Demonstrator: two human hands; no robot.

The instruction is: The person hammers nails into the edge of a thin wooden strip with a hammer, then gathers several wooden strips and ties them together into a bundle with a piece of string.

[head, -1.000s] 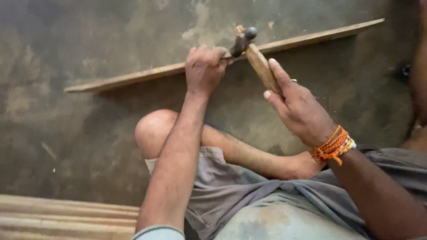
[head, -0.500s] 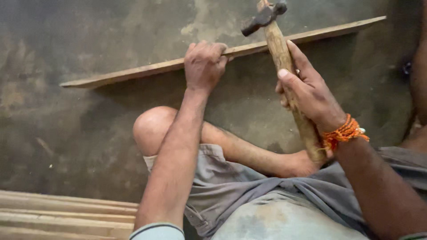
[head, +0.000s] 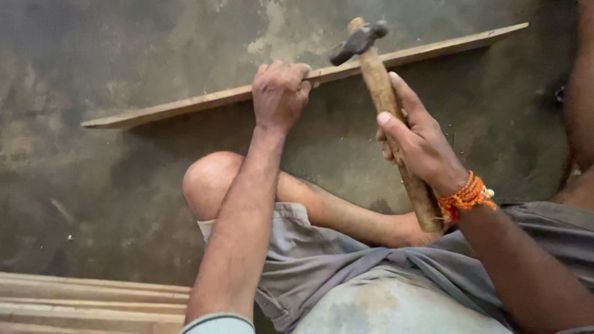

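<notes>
view from above of a person seated on a dark concrete floor (head: pixel 124 185), 1 bare knee (head: pixel 207 179) bent up. the left hand (head: pixel 279 93) presses down on a long thin wooden strip (head: pixel 204 102) lying slanted across the floor, fingers curled together over its far edge. the right hand (head: pixel 421 145), wearing orange beaded bracelets (head: pixel 467 195) at the wrist, has its fingers clamped around the wooden handle of a hammer (head: pixel 377 80). the dark metal head sits just above the strip, close beside the left fingertips. stacked wooden planks (head: pixel 86 303) lie at the lower left corner.
</notes>
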